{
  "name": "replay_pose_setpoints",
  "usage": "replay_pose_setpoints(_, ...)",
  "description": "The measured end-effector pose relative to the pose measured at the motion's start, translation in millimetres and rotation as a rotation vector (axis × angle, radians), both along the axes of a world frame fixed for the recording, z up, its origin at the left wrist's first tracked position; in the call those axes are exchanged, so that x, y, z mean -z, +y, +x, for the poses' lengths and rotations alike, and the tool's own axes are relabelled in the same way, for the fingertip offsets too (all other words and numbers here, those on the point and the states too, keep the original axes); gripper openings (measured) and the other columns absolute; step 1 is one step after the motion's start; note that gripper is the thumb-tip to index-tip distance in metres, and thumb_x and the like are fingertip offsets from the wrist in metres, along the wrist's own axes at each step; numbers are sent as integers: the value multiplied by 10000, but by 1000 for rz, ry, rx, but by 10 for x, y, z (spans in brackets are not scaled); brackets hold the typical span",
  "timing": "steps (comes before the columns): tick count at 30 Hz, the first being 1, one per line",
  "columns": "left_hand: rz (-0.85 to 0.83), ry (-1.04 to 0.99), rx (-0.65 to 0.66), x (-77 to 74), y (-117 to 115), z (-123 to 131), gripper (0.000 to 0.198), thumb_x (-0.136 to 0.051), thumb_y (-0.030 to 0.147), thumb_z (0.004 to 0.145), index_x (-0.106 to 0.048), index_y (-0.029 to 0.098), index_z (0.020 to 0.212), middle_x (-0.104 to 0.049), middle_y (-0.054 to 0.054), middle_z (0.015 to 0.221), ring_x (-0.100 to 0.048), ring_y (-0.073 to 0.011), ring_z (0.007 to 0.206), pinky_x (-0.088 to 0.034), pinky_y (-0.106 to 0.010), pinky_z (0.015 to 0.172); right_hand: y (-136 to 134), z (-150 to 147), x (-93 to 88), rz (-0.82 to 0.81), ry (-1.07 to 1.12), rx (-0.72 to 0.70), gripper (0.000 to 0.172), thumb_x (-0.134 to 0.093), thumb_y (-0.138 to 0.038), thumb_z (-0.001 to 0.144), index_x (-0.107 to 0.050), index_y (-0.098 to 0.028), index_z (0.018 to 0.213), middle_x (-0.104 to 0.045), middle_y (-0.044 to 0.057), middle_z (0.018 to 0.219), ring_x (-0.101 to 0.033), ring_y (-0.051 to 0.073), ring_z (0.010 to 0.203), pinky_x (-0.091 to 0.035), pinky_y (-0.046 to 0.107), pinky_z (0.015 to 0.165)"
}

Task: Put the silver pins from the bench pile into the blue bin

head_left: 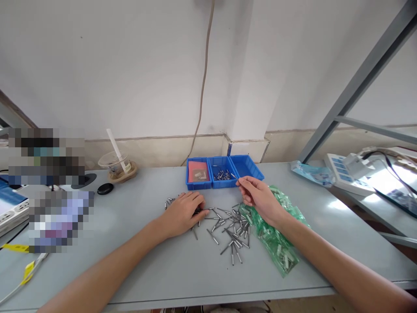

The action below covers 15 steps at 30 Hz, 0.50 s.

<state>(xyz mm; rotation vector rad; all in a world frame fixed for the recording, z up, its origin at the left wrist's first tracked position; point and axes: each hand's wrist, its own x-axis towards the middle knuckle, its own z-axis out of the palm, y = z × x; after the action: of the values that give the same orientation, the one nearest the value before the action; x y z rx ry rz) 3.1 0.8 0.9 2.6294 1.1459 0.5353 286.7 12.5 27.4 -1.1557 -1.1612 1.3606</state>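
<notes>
Pins of bare metal poke out around our left hand, which lies palm down over part of the pile on the desk; its underside is hidden, so we cannot tell whether its fingers have closed on any. Beyond it, the left blue tray carries a pink sheet. Further right, more pins sprawl loose, crossing one another at all angles, and others lie in the middle blue tray. Each has a thin shank and a thicker, shiny sleeve at one end. We judge them light, stiff and hard to damage, but smooth enough to roll or slip if pinched loosely, and apt to snag where they cross. We would take one near the sleeve, between thumb and forefinger. Our right hand has its fingertips pinched on one slim pin, which points left at the middle tray's right side. Below this hand, the green bag of small pale pieces looks soft and crinkly, likely to give under a resting wrist.
</notes>
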Motion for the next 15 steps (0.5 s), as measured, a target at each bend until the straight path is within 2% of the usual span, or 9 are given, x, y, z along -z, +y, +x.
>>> replay_pose_setpoints(2,2,-2,3,-5,-2,-1,238,-519,419,1098,-562,218,979,-641,-27,994,-580,-223,910,-443,-362,829,7,-8,5,0,3,8,372,-765,-557,900,-666,-199,874,-505,-35,717,-376,85,534,-293,242,465)
replay_pose_setpoints(6,5,-8,8,-9,-3,-3,244,-514,427,1099,-565,216,987,-643,-32,993,-580,-223,904,-446,-367,825,9,-11,18,62,13,4,344,-728,-538,929,-692,-258,1126,-610,-12,839,-431,97,553,-315,248,483)
replay_pose_setpoints(8,7,-9,13,-6,-1,-2,248,-509,430,1101,-565,216,989,-644,-34,992,-582,-224,902,-446,-368,820,7,-5,14,88,18,0,366,-705,-540,940,-679,-277,1193,-618,-6,881,-433,100,558,-323,255,489)
replay_pose_setpoints(12,8,-5,11,0,3,-1,248,-513,432,1100,-560,216,986,-645,-35,993,-588,-227,909,-445,-367,823,8,11,2,109,-16,7,367,-677,-549,950,-673,-251,1163,-592,-4,866,-416,102,557,-317,264,492)
replay_pose_setpoints(15,5,-5,8,0,1,-5,248,-515,433,1099,-558,218,982,-644,-34,995,-590,-229,913,-443,-362,818,8,26,15,182,-201,31,319,-662,-528,966,-669,-244,1111,-588,-9,819,-450,126,594,-358,279,534)
